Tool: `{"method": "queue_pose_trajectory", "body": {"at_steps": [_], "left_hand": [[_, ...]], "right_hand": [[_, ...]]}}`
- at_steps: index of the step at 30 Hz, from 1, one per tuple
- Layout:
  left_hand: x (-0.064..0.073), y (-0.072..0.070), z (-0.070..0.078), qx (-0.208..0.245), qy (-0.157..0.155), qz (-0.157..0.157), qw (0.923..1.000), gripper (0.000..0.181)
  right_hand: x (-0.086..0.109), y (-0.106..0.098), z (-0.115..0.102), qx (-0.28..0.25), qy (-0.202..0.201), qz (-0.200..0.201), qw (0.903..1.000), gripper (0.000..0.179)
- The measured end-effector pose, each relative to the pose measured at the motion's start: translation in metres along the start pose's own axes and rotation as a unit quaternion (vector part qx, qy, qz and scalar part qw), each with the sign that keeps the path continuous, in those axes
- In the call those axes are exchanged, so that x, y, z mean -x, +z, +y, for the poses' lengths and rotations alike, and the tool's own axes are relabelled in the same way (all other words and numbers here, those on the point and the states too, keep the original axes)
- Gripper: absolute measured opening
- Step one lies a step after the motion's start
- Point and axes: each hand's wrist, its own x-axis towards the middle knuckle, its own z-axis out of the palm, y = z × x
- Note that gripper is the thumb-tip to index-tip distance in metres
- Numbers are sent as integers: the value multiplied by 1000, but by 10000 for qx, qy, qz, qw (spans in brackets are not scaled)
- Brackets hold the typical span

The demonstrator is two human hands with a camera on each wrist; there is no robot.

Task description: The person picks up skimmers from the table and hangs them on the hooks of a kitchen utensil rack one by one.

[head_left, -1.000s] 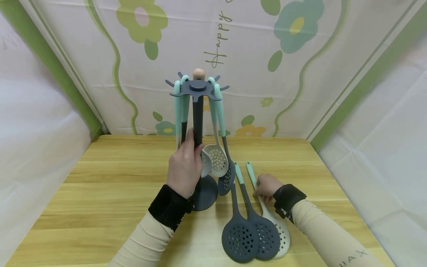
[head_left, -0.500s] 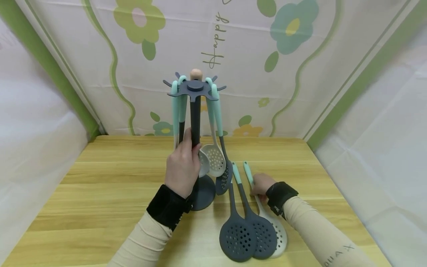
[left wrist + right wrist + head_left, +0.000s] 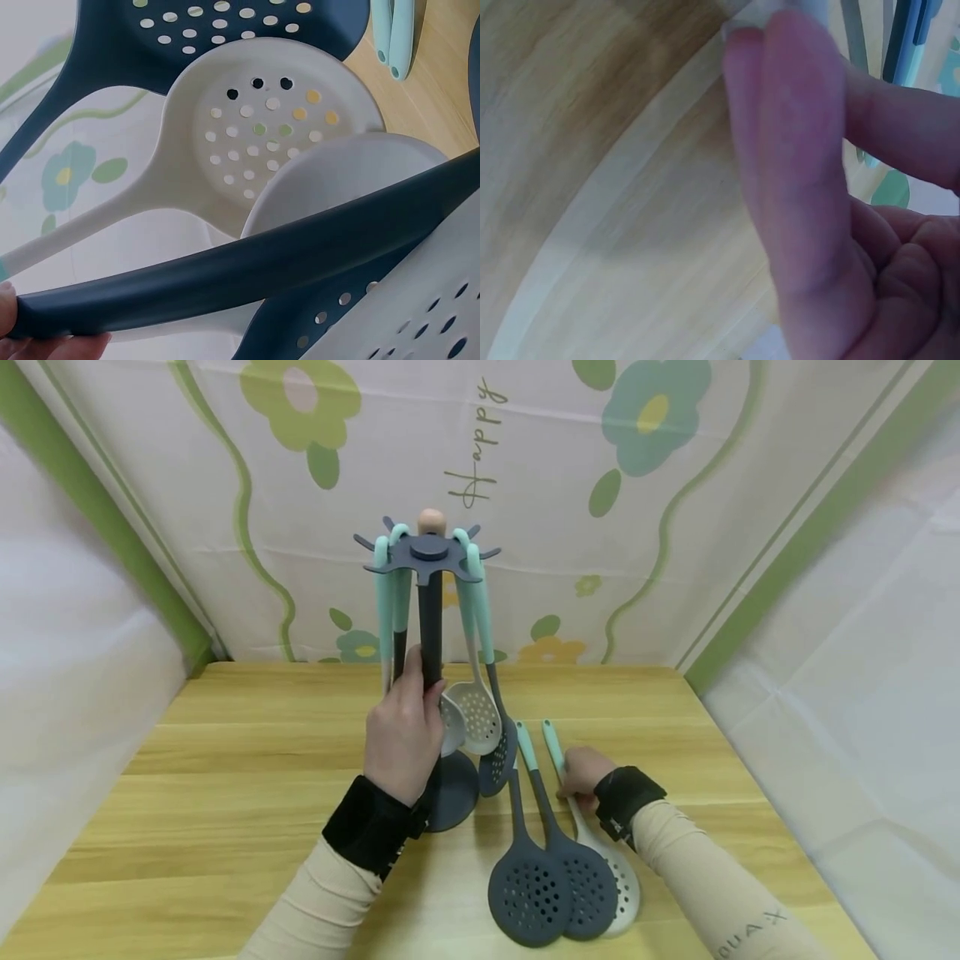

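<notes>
My left hand (image 3: 405, 727) grips the dark post of an upright utensil stand (image 3: 431, 618); its fingertips show on the post at the lower left of the left wrist view. Mint-handled utensils hang from the stand's arms, among them a white slotted spoon (image 3: 476, 714) and a dark slotted utensil (image 3: 498, 760). On the table at the right, my right hand (image 3: 587, 772) pinches the shaft of a white skimmer (image 3: 628, 893) lying flat. Curled fingers (image 3: 802, 150) fill the right wrist view, fingertips at a white piece.
Two dark skimmers (image 3: 528, 893) lie overlapping beside the white one, partly covering its head. The stand's round base (image 3: 453, 793) rests on the wooden table (image 3: 225, 793). A flower-printed cloth (image 3: 525, 460) hangs behind the table's back edge.
The head view has shifted slightly, so everything sits a little further left. My right fingers have closed in around the white skimmer's shaft; my left hand keeps its grip on the post.
</notes>
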Motion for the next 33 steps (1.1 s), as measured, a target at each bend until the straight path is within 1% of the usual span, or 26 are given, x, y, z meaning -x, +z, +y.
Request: {"method": "queue_pose_trajectory", "body": {"at_steps": [5, 9, 12, 17, 21, 27, 33], "left_hand": [[-1, 1, -1, -16, 9, 29, 10000, 43], [-1, 1, -1, -12, -2, -15, 10000, 42], [0, 0, -1, -19, -28, -29, 10000, 42], [0, 0, -1, -17, -54, -12, 10000, 42], [1, 0, 0, -32, -60, -49, 10000, 42], [0, -1, 1, -85, -46, -100, 9999, 42], [0, -1, -1, -95, -40, -93, 9999, 42]], "right_hand": [[1, -2, -3, -224, 86, 28, 9997, 22], [1, -1, -1, -258, 16, 76, 9996, 21], [3, -1, 1, -371, -76, 48, 9993, 22], [5, 0, 4, -564, -165, 110, 9982, 23], [5, 4, 8, -729, -122, 154, 9971, 21], [5, 7, 14, -764, -74, 207, 9968, 22], [6, 3, 10, -802, -117, 161, 9966, 21]]}}
